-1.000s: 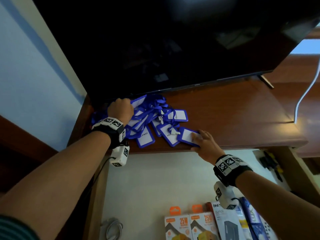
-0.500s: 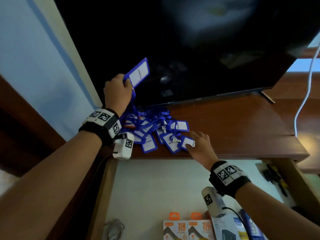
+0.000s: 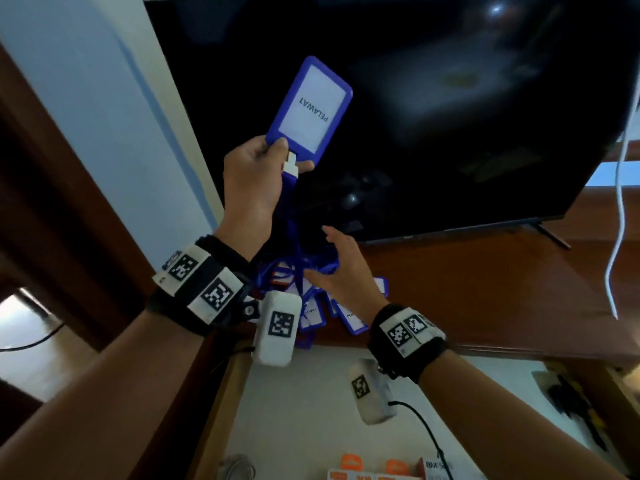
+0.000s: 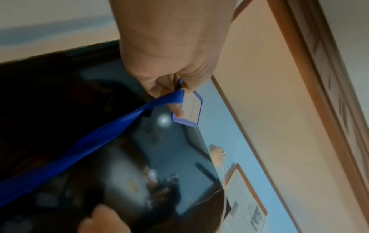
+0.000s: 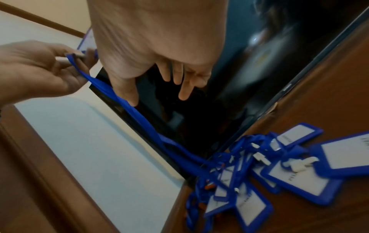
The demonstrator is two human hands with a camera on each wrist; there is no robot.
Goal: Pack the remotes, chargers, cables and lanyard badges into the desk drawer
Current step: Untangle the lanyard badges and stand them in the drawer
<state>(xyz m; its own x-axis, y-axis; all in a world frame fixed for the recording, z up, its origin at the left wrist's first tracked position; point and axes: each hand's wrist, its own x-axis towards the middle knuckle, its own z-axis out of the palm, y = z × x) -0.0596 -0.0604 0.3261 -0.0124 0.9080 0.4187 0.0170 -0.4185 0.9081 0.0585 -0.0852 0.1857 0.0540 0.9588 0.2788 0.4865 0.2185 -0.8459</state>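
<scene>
My left hand (image 3: pixel 287 157) is raised in front of the TV and pinches the clip end of a blue lanyard badge (image 3: pixel 310 105) printed PELAWAT. Its blue strap (image 3: pixel 294 237) hangs down into the pile of blue badges (image 3: pixel 349 317) on the desk top. In the left wrist view the fingers (image 4: pixel 175 108) curl round the badge (image 4: pixel 192 108) and the strap (image 4: pixel 89 141). My right hand (image 3: pixel 332 261) hovers above the pile with fingers straight and spread. In the right wrist view its thumb (image 5: pixel 127 94) lies against the strap (image 5: pixel 143 121), over the pile (image 5: pixel 279 171).
A large black TV (image 3: pixel 450 116) stands on the brown desk top (image 3: pixel 485 289). A white cable (image 3: pixel 620 202) hangs at the right. Below, the open drawer (image 3: pixel 311 410) holds orange charger boxes (image 3: pixel 353 469), a grey cable coil (image 3: pixel 239 469) and dark items (image 3: pixel 571 403).
My left hand has lifted one badge higher off the pile, drawing its strap taut. My right hand left the badge at the desk edge and rose, open, beside the strap.
</scene>
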